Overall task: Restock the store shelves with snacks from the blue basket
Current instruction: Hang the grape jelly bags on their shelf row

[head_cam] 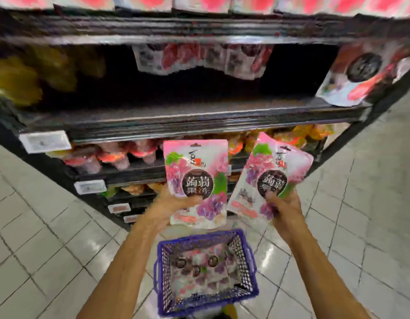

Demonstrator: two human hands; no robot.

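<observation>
My left hand (174,204) grips the lower part of a pink grape-jelly snack pouch (196,166), held upright in front of the shelves. My right hand (285,207) grips a second matching pouch (272,171), tilted to the right. Below both hands the blue basket (247,252) stands on the tiled floor with several more of the same pouches inside. The dark middle shelf (187,116) above the pouches is mostly bare; one matching pouch (360,74) stands at its right end and a few more (201,57) hang at the back.
Yellow packets (26,74) sit blurred at the shelf's left end. Lower shelves hold red and orange snack packs (121,153). White price-tag holders (45,141) line the shelf edges. Pink packs fill the top shelf (199,3). Light tiled floor (372,180) spreads on both sides.
</observation>
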